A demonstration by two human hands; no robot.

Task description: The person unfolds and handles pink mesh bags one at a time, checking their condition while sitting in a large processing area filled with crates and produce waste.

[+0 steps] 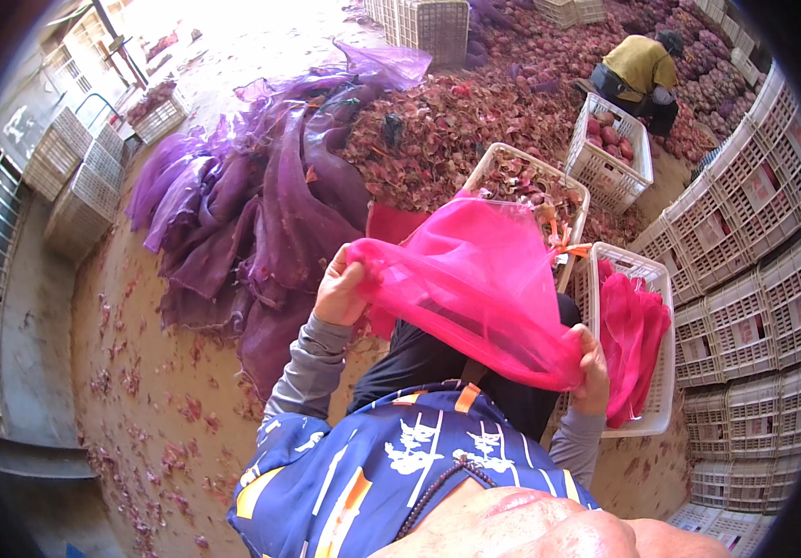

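Pink mesh bag (pixel 480 293) is stretched between both hands above the person's lap, at the centre of the head view. Its long axis runs from about 10 o'clock to about 4 o'clock.

Left hand (pixel 341 290): clenched on the upper-left edge of the bag, fingers pinching the mesh. From this hand the bag extends toward 4 o'clock.

Right hand (pixel 592 367): clenched on the lower-right end of the bag, fingers curled into the bunched mesh. From this hand the bag extends toward 10 o'clock. Neither hand is nearer; each holds one end.

Adjacent items:
- White crate with folded pink bags (pixel 638 339): just beside the right hand, at 3 o'clock from it. The right hand is the nearer one to this crate.
- White crate of peelings (pixel 535 191): at 12 o'clock from the bag, partly hidden behind it.
- Purple mesh sacks (pixel 261 214): heaped on the floor (pixel 140 391), at 10 o'clock from the left hand, apart from it.
- Pile of reddish onion skins (pixel 438 130): beyond the crates, at 12 o'clock.
- Stacked white crates (pixel 754 270): along the wall at 3 o'clock.
- Another person in a yellow top (pixel 640 70): crouched at 1 o'clock, well apart, next to a crate of red onions (pixel 610 149).
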